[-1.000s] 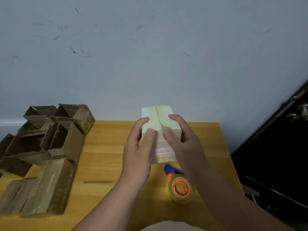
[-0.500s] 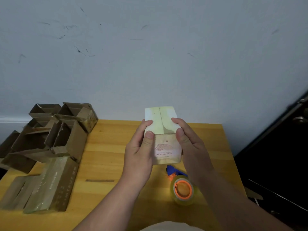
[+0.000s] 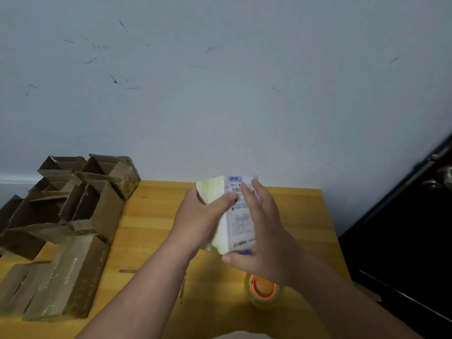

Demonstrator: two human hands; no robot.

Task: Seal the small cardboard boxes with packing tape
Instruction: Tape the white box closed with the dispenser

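Above the wooden table (image 3: 151, 231) I hold a small pale box (image 3: 220, 221), its face with a white printed shipping label (image 3: 241, 223) turned up toward me. My left hand (image 3: 200, 216) grips its left side, thumb pressed on top. My right hand (image 3: 261, 231) wraps the right side, fingers lying over the label and thumb under the near end. A roll of clear packing tape with an orange core (image 3: 264, 289) lies on the table just below my right wrist. A blue bit of some object shows under the box.
Several open brown cardboard boxes (image 3: 80, 199) are piled at the table's left rear. Taped flat brown boxes (image 3: 66, 277) lie at the front left. A thin brown strip (image 3: 128, 271) lies mid-table. A dark door with a handle (image 3: 440, 179) stands to the right.
The box has been rolled in my hands: the seam side and pink-printed end gave way to the labelled face. My right hand shifted over the label, thumb under the near end.
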